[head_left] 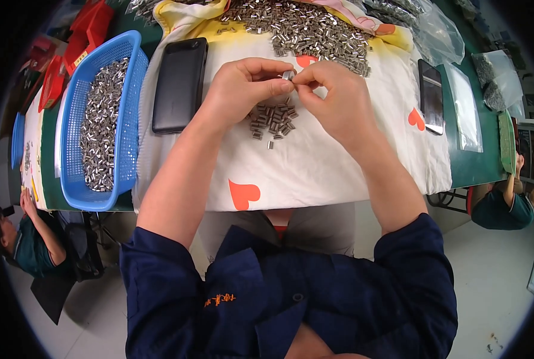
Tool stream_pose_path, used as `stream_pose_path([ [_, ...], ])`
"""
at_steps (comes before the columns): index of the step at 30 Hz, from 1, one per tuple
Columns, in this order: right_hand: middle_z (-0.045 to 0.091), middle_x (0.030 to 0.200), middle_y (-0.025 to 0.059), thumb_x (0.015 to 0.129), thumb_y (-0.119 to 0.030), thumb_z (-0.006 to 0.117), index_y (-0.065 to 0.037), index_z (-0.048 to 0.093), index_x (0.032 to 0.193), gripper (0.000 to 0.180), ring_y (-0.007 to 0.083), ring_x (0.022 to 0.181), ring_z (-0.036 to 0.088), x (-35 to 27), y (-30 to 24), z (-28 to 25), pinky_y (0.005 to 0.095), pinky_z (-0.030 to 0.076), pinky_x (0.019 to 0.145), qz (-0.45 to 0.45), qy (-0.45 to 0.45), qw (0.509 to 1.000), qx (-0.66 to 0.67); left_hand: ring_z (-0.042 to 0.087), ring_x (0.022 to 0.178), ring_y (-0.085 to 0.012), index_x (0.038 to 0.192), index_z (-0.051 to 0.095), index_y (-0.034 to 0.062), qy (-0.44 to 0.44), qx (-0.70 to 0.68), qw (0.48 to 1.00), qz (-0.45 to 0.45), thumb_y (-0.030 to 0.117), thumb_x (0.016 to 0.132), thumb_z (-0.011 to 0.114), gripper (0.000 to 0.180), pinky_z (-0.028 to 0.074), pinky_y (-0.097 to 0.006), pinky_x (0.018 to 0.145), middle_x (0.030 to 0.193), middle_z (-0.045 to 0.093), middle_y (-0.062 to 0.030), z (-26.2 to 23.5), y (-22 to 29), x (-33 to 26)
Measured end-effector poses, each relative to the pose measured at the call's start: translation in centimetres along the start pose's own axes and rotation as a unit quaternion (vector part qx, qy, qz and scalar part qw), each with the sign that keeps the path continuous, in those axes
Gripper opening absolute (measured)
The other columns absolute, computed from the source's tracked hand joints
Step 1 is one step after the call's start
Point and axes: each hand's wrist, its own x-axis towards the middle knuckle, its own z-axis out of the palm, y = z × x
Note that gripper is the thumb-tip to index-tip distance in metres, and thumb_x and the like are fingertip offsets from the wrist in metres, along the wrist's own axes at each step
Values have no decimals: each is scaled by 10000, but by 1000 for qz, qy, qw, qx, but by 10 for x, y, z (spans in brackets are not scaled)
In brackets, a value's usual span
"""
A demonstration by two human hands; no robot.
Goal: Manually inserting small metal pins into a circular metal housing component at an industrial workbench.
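Evidently the main risk lay at the fingertips: the small metal piece (288, 75), just above the centre of the frame, sat in so narrow a pinch that a slight roll of the thumb might have let it slip. The left hand (237, 87) gripped it between thumb and fingers. The right hand (337, 99) was pinched closed against its right side, but whether those fingertips gripped the same piece or some other tiny thing, I could not tell. Had it dropped, it would probably have landed on or near the small pile (272, 118) just below the hands and been hard to pick out among its look-alikes. A sweep of the right wrist could likewise have mixed that pile with the large heap (321, 45) at the top of the frame, since only a short stretch of white cloth (315, 167) lay between them. A tug on the cloth might have sent the lone cylinder (270, 145) below the pile rolling.

As for looks, the held piece showed a bright, silvery face, mostly hidden by the fingers; its full shape did not show. The loose ones were short, stubby cylinders, shiny grey with darker shading, apparently smooth. More of that kind filled the blue basket (127, 155) at left.
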Motion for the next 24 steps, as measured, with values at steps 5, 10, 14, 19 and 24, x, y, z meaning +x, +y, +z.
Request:
stream_pose_path([
  [5, 584, 668, 88, 675, -48, 604, -18, 584, 708, 49, 233, 596, 557, -1, 4, 2, 320, 446, 551, -25, 10, 999, -18, 597, 767, -108, 1004, 578, -37, 6, 55, 998, -3, 26, 745, 644, 275, 489, -205, 693, 858, 629, -85, 2, 2, -1],
  [10, 605, 675, 74, 703, -74, 612, -21, 602, 753, 74, 172, 620, 576, 5, 7, -12, 276, 454, 576, 64, -61, 992, 92, 597, 775, -113, 1012, 575, -41, -15, 30, 999, -14, 34, 740, 650, 291, 486, -208, 706, 865, 628, -86, 0, 4, 0],
  [14, 610, 686, 57, 726, -96, 610, -31, 617, 802, 100, 120, 634, 569, 8, 12, -13, 243, 451, 588, 112, -103, 983, 99, 591, 770, -103, 993, 589, -31, -14, 62, 997, -33, 35, 736, 654, 273, 479, -206, 713, 861, 628, -70, 0, 5, -3],
  [19, 612, 742, 66, 740, -99, 584, -41, 615, 832, 113, 155, 672, 570, 19, 36, -26, 270, 456, 619, 171, 20, 985, -4, 572, 748, -68, 960, 613, -11, -34, 109, 993, -25, 47, 724, 668, 249, 469, -191, 687, 823, 623, -31, 6, 1, -3],
  [24, 595, 774, 78, 727, -86, 573, -64, 636, 816, 110, 227, 751, 551, 19, 64, -8, 329, 436, 679, 3, 27, 977, -211, 563, 750, -54, 953, 617, -8, -55, 111, 992, -24, 52, 723, 671, 244, 467, -188, 673, 794, 617, -16, 5, -2, -3],
])
